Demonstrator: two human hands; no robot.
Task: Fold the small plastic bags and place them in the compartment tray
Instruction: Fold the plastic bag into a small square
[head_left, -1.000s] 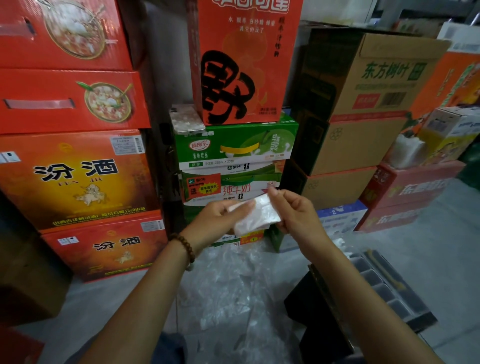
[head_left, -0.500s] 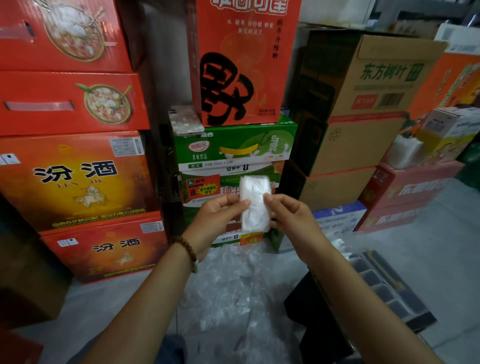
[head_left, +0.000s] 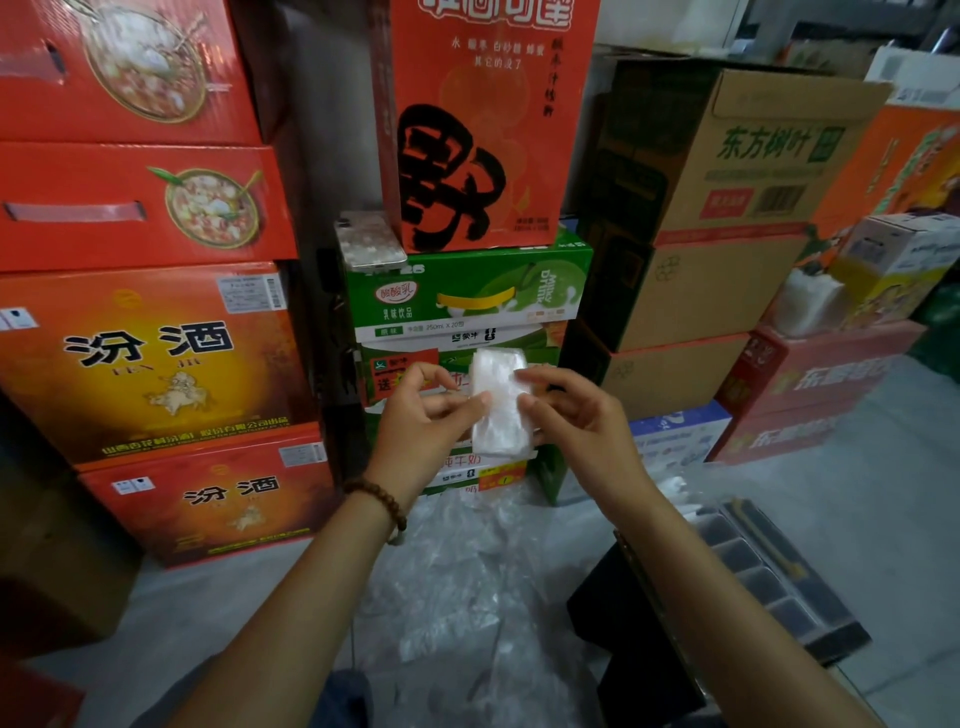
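Left hand and right hand pinched the folded bag by its sides, seemingly flattening it for the tray at four o'clock.

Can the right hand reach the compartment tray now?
Likely yes: compartment tray lies beside the right forearm, nothing between. Right hand and left hand pinch the folded bag.

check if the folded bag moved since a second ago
Yes. The folded bag, held between the left hand and the right hand, has turned from slanted to upright, its top now higher against the green milk carton.
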